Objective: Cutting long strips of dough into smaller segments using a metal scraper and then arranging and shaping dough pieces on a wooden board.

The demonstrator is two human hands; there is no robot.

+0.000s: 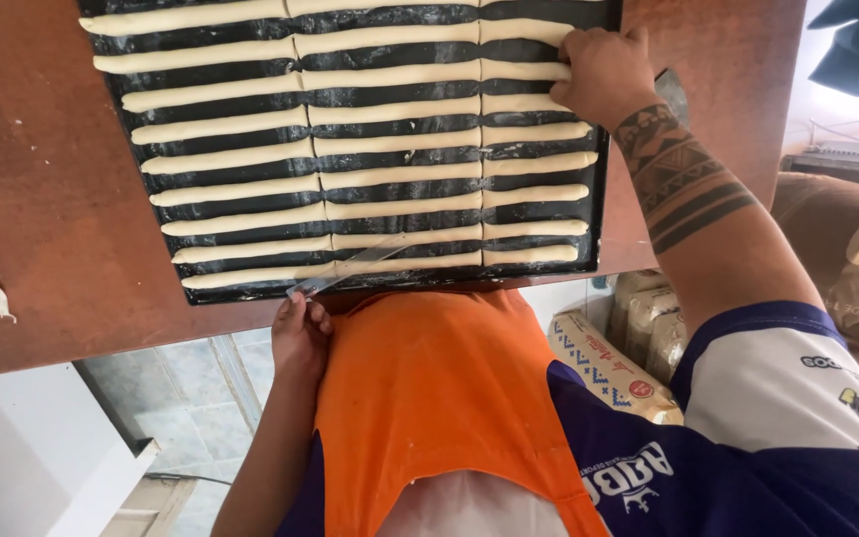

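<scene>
Your left hand (pixel 300 333) sits at the near edge of the black baking tray (pixel 597 257), fingers closed around the end of a thin metal blade (pixel 345 274). The blade lies slanted across the nearest rows of dough sticks (pixel 400 177). The pale sticks lie in close rows across the tray, end to end in three columns. Your right hand (pixel 601 72) rests knuckles up at the tray's far right corner, fingers bent down onto the stick ends there; you cannot tell whether it pinches anything. The tray lies on a brown wooden table (pixel 42 199), just beyond your orange apron (pixel 429 398). Paper sacks (pixel 603 363) stand below on your right.
</scene>
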